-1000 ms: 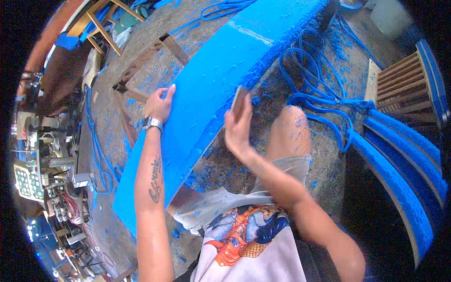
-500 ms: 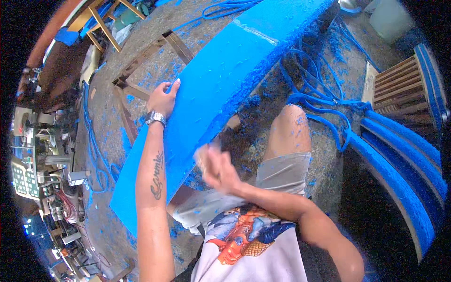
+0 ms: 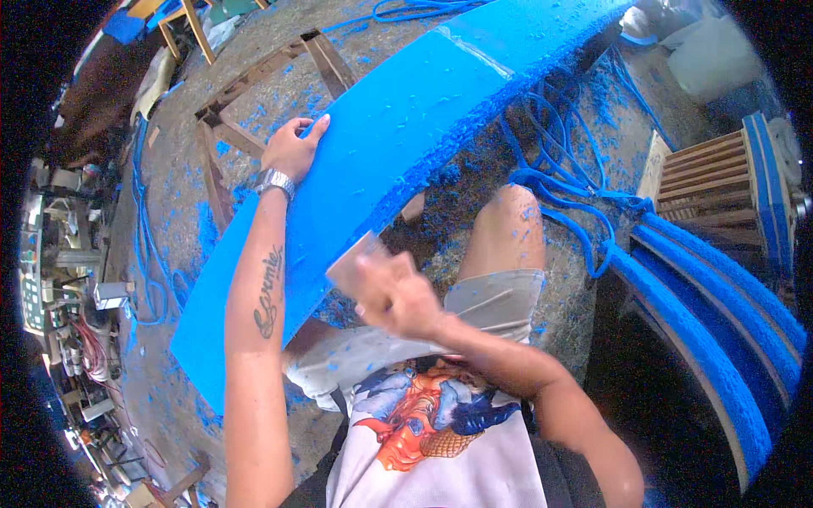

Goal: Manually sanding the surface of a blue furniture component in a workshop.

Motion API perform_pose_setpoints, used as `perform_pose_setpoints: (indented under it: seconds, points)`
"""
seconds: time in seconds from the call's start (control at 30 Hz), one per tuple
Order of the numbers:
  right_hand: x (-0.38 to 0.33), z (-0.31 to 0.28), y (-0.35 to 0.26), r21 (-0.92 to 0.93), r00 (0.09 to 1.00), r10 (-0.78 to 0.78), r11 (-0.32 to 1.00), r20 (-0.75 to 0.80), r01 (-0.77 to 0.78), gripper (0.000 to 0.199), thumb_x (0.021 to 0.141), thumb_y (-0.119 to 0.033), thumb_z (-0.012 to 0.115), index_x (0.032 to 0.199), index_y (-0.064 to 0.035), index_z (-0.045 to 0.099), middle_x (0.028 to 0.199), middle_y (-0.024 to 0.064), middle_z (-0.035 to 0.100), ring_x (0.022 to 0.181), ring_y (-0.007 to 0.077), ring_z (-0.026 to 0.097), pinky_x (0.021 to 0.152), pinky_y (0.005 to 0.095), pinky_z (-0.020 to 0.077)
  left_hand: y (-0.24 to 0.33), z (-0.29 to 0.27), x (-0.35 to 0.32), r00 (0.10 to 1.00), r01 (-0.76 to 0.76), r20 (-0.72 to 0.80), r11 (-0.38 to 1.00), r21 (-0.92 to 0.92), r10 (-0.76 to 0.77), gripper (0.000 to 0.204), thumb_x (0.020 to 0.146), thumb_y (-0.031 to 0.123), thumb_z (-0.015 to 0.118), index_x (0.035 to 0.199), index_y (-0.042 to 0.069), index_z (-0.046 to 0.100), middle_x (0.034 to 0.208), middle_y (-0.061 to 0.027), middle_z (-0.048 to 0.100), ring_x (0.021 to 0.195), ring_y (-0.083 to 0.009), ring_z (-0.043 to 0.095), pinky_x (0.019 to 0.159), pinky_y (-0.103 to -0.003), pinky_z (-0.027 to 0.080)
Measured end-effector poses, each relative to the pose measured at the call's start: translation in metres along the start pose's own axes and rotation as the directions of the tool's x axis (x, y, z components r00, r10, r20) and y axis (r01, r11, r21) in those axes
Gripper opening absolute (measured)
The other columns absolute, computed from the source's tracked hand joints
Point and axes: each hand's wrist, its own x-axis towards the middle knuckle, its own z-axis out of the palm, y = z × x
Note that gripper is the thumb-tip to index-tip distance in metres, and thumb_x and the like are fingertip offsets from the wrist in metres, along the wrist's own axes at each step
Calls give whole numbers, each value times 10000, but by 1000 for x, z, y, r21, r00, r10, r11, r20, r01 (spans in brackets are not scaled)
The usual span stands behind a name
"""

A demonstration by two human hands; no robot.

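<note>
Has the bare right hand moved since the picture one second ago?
Yes. Judged against the long blue board, the bare right hand has moved down and left along its rough edge, farther from the pale crosswise line.

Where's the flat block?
Head view, just left of centre: the flat block is in the right hand, by the near edge of the blue board.

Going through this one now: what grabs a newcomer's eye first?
The big bright-blue board dominates, slanting from lower left to upper right, its right edge rough. Next come the hands: the left hand at the board's left edge, the right hand holding a flat, blurred piece near the opposite edge. Curved blue strips stand out at far right.
</note>
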Motion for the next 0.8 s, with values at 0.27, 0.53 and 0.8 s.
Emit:
perform_pose_setpoints:
  seconds: [0.27, 0.53, 0.8]
  points:
    - [14, -3, -24, -345, 978, -107, 938, -182, 38, 722, 813, -272, 684, 1433, -92, 360, 1174, 294, 494, 1007, 466, 547, 860, 488, 487, -3, 2, 3, 1000, 19, 26, 1000, -17, -18, 632, 827, 665, 557, 1143, 133, 684, 1139, -127, 685, 1074, -285, 641, 914, -408, 490]
    - [52, -50, -19, -483, 897, -221, 875, -384, 9, 633, 858, -265, 655, 1372, 7, 406, 1138, 250, 520, 940, 389, 536, 760, 459, 488, -16, 12, 12, 998, -56, -19, 968, -243, 53, 478, 874, 512, 595, 1102, 103, 697, 1049, -130, 708, 975, -270, 671, 873, -373, 504]
    - [14, -37, -47, -344, 952, -196, 899, 237, 271, 748, 782, -307, 729, 1430, -110, 409, 1082, 265, 529, 1008, 448, 566, 878, 483, 485, -13, 14, 11, 998, -47, -51, 966, -256, 35, 440, 877, 469, 613, 1067, 82, 700, 1030, -136, 712, 953, -267, 678, 855, -379, 512]
